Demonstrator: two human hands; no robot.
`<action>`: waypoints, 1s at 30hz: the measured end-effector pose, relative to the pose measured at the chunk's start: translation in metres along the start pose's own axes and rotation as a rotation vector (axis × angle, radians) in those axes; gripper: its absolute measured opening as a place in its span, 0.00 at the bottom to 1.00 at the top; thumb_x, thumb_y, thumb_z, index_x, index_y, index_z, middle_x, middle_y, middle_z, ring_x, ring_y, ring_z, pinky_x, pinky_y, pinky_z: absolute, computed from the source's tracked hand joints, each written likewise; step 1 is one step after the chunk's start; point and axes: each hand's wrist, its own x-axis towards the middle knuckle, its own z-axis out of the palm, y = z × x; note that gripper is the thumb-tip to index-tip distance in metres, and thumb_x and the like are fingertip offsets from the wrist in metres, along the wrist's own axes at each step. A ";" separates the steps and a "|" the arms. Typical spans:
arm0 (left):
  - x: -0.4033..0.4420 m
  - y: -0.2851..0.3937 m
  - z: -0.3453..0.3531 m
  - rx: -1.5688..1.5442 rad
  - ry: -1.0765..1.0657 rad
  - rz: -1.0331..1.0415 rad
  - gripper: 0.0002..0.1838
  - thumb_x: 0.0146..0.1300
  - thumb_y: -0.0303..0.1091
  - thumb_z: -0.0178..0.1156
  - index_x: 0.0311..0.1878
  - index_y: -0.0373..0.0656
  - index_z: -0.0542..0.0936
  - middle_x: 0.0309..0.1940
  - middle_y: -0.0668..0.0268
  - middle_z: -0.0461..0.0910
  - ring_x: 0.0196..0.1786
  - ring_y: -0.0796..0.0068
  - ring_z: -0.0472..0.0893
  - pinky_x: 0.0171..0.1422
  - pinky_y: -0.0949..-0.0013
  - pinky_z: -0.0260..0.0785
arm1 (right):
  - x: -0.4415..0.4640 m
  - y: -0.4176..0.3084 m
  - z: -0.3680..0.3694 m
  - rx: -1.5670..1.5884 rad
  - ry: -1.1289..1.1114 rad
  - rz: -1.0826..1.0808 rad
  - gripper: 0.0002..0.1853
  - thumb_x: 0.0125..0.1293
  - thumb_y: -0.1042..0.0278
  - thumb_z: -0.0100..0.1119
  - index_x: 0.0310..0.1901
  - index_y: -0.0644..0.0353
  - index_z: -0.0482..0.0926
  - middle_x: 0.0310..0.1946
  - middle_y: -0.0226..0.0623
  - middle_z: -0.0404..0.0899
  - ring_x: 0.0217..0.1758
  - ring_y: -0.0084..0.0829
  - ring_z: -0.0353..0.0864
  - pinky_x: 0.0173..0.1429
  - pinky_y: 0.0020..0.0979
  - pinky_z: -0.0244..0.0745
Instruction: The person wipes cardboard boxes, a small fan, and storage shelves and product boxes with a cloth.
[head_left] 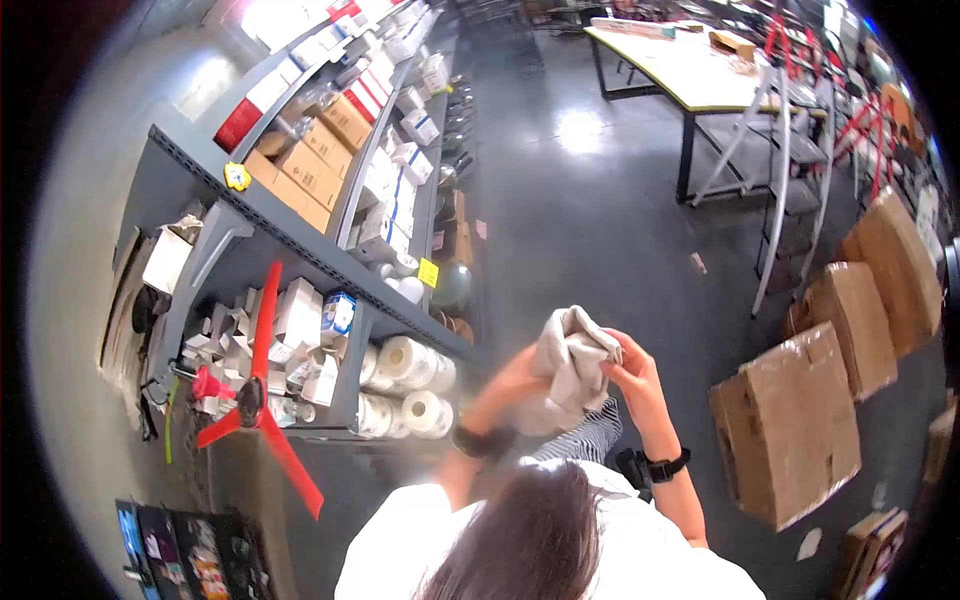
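A crumpled beige cloth (572, 362) hangs between my two hands in front of my body, above the grey floor. My right hand (632, 370) grips the cloth's upper right edge, thumb and fingers pinched together. On the cloth's other side is my left hand (520, 375), blurred, with its fingers hidden behind the folds. Striped fabric (590, 436) shows just below the cloth.
Metal shelving (300, 240) with boxes and paper rolls (410, 362) stands at the left, a red-bladed fan (250, 400) before it. Cardboard boxes (790, 425) stand on the floor at the right. Farther back are a stepladder (775, 215) and a table (670, 65).
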 end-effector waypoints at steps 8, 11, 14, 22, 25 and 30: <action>0.093 -0.029 -0.204 0.227 0.374 0.164 0.52 0.61 0.42 0.70 0.79 0.43 0.45 0.68 0.57 0.65 0.68 0.62 0.70 0.70 0.56 0.68 | 0.215 -0.010 0.032 0.139 -0.158 0.079 0.19 0.68 0.74 0.62 0.60 0.59 0.75 0.50 0.31 0.81 0.55 0.21 0.78 0.58 0.24 0.73; 0.109 0.014 -0.175 0.333 0.453 0.229 0.54 0.54 0.57 0.74 0.74 0.38 0.57 0.62 0.63 0.69 0.63 0.72 0.70 0.66 0.66 0.68 | 0.281 0.015 0.056 0.131 -0.230 0.107 0.21 0.68 0.70 0.65 0.61 0.59 0.74 0.52 0.32 0.81 0.56 0.22 0.77 0.61 0.25 0.71; 0.118 0.040 -0.215 0.433 0.634 0.232 0.52 0.52 0.55 0.75 0.72 0.39 0.58 0.60 0.62 0.69 0.62 0.71 0.71 0.65 0.65 0.68 | 0.345 0.041 0.083 0.167 -0.333 0.225 0.20 0.68 0.73 0.61 0.61 0.60 0.74 0.51 0.32 0.80 0.56 0.21 0.77 0.61 0.25 0.70; 0.161 0.121 -0.339 0.652 1.335 0.106 0.38 0.59 0.38 0.69 0.70 0.36 0.66 0.62 0.58 0.76 0.63 0.70 0.74 0.67 0.66 0.67 | 0.607 0.058 0.134 0.089 -0.633 0.252 0.13 0.62 0.79 0.55 0.49 0.59 0.77 0.43 0.26 0.77 0.48 0.19 0.76 0.52 0.23 0.71; 0.199 0.197 -0.382 0.873 1.483 0.353 0.33 0.59 0.28 0.65 0.69 0.39 0.67 0.60 0.57 0.77 0.63 0.64 0.76 0.68 0.63 0.65 | 0.721 0.041 0.164 0.142 -0.559 0.216 0.14 0.65 0.78 0.50 0.50 0.60 0.78 0.43 0.28 0.79 0.47 0.19 0.77 0.50 0.21 0.72; 0.245 0.340 -0.428 0.979 1.619 0.512 0.28 0.61 0.24 0.60 0.66 0.46 0.69 0.57 0.55 0.79 0.61 0.56 0.79 0.63 0.61 0.69 | 0.829 -0.020 0.286 0.385 -0.758 0.165 0.20 0.71 0.72 0.56 0.64 0.61 0.72 0.54 0.33 0.79 0.56 0.23 0.77 0.60 0.26 0.73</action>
